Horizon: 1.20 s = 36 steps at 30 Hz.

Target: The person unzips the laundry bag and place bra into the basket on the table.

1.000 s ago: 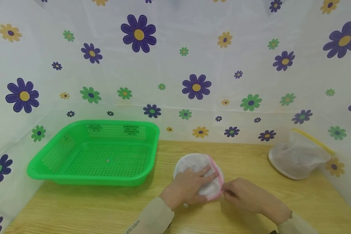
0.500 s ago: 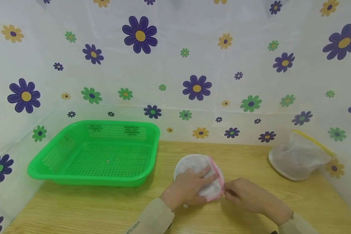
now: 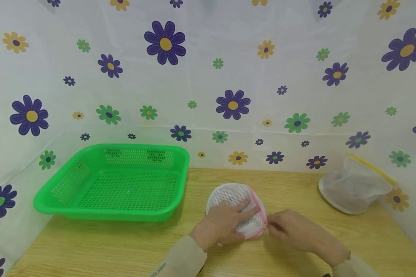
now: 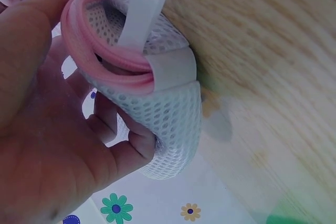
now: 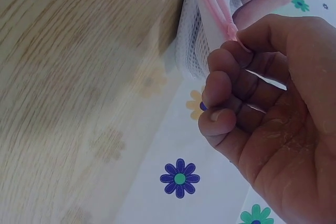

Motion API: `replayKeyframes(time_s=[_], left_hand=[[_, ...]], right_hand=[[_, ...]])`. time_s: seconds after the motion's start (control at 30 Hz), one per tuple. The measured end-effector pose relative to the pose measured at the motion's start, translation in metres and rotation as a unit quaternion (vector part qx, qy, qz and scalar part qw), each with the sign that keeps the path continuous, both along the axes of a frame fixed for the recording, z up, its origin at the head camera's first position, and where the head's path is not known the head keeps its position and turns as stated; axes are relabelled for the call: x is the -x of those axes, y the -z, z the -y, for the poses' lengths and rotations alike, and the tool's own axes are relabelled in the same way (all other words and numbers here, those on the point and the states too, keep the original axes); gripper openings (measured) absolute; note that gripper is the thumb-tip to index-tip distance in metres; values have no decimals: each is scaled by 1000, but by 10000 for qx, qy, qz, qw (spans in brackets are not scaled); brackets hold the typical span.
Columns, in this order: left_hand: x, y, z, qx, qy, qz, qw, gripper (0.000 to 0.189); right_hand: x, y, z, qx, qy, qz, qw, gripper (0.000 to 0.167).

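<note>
A round white mesh laundry bag (image 3: 230,193) with a pink zipper edge (image 4: 86,51) lies on the table, a white loop tag (image 4: 145,11) at one end of the zipper. My left hand (image 3: 225,222) holds the bag from above, its fingers spread across the mesh in the head view. In the left wrist view, the thumb lies along the pink edge and bent fingers press into the mesh. At the bag's right side, my right hand (image 3: 292,231) pinches the end of a small pink zipper pull (image 5: 240,41) between thumb and forefinger. Part of the zipper gapes near the tag.
A green perforated plastic basket (image 3: 111,215) stands on the left of the wooden table (image 3: 131,246). At the far right sits another whitish mesh bag (image 3: 353,188) with a yellow edge. A white flower-print sheet (image 3: 208,80) hangs behind the table.
My right hand has shifted slightly to the right, and the bag's pink edge bulges a little that way. The left hand stays in place on the bag.
</note>
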State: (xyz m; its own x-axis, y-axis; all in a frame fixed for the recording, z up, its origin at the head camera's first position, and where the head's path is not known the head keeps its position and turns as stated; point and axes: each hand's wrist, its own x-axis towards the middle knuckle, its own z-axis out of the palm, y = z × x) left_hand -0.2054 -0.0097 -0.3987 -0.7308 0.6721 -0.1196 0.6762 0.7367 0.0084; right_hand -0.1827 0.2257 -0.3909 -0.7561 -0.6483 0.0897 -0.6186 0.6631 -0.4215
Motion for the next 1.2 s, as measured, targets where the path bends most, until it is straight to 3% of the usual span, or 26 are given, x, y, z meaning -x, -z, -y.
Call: replayKeyframes(time_s=[0.1,0.27,0.47,0.63,0.87,1.2], left_hand=[[-1,-1,1,-22,-1,-5,10000,82],[-2,-1,2,1,18,-43,10000,82],[-3,1,3,9,41,-95,9999,80],[-2,1,4,-157,-45,125,9998,80],[0,4,5,-784,-304,481,9953,77],[-1,3,7,-713,-215,465,9961,71]], right_hand=[[1,-1,0,-23,52,11,10000,16],[1,0,-1,80,63,-361,9993,23],[2,0,-2,119,112,-345,9993,24],[3,0,-2,131,178,-384,9990,24],[4,0,-3,152,179,-464,9986,26],[5,0,-3,121,179,-500,9985,25]])
